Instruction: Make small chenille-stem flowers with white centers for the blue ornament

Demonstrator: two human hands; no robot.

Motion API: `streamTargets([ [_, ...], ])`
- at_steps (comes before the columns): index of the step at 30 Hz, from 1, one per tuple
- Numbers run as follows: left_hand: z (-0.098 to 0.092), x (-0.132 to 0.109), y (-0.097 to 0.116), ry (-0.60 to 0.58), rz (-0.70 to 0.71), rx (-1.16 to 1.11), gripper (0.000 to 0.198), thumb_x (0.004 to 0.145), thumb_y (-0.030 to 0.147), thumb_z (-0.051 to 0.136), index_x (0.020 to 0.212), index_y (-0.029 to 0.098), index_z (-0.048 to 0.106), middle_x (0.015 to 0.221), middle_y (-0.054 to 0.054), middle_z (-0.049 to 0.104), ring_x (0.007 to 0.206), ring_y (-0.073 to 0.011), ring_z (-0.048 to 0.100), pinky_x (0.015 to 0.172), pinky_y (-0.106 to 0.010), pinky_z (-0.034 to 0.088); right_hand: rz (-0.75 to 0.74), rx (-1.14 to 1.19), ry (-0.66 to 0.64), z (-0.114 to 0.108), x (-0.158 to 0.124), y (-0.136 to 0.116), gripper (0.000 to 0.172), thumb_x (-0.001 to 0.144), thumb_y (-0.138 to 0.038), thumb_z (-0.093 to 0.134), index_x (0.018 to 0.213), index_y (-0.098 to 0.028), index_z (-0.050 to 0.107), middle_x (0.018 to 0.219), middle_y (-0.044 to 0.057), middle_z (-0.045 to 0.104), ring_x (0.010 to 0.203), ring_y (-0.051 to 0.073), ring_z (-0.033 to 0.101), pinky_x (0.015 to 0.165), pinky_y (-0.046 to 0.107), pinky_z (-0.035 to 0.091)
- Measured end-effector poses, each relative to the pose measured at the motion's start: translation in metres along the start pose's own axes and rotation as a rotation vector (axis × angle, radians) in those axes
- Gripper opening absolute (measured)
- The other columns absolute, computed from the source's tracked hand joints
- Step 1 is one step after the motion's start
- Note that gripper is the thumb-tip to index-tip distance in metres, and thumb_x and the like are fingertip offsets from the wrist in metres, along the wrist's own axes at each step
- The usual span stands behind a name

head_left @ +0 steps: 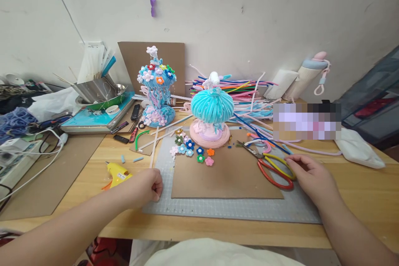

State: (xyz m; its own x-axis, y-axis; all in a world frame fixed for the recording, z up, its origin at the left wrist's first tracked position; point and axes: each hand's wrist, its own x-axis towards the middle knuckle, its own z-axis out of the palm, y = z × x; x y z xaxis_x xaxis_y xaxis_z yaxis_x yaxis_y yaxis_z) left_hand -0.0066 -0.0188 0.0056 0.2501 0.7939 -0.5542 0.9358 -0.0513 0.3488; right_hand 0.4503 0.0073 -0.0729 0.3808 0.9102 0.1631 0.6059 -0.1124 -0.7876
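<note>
My left hand (151, 186) rests on the left part of the grey cutting mat (187, 208), its fingers curled in, with nothing visible in them. A yellow hot glue gun (117, 173) lies just beyond that forearm. At the right, my right hand (311, 174) pinches the handle of the scissors (260, 156), which have one yellow and one red loop. Their blades point at a turquoise pipe-cleaner jellyfish (212, 106) on a round pink base (208, 135). Small fuzzy flowers (200, 158) in several colours lie before it on a cardboard sheet (224, 181).
A finished-looking blue jellyfish (157, 77) covered in flowers stands at the back left. Bundled pipe cleaners (230, 87) lie along the wall. A steel pot (96, 91), a power strip (18, 166) with cords, and a white plastic bag (358, 149) flank the work area.
</note>
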Motion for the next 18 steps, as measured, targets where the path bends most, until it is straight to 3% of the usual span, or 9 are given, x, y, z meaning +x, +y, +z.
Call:
streamTargets([
  [7, -0.003, -0.005, 0.011, 0.03, -0.031, 0.034, 0.011, 0.055, 0.011, 0.055, 0.059, 0.019, 0.06, 0.072, 0.001, 0.057, 0.069, -0.0156, 0.054, 0.06, -0.023, 0.039, -0.012, -0.003, -0.013, 0.0, 0.0, -0.001, 0.034, 0.07, -0.047, 0.054, 0.082, -0.017, 0.062, 0.085, 0.007, 0.065, 0.077, 0.024, 0.059, 0.071, 0.033, 0.044],
  [18, -0.014, 0.003, 0.008, -0.091, -0.03, 0.038, 0.011, 0.05, 0.021, 0.066, 0.057, 0.02, 0.057, 0.055, 0.005, 0.053, 0.054, -0.0134, 0.049, 0.047, -0.023, 0.031, -0.024, -0.06, -0.014, 0.001, 0.001, -0.003, 0.033, 0.069, -0.048, 0.053, 0.078, -0.018, 0.063, 0.075, 0.005, 0.065, 0.067, 0.022, 0.057, 0.062, 0.033, 0.043],
])
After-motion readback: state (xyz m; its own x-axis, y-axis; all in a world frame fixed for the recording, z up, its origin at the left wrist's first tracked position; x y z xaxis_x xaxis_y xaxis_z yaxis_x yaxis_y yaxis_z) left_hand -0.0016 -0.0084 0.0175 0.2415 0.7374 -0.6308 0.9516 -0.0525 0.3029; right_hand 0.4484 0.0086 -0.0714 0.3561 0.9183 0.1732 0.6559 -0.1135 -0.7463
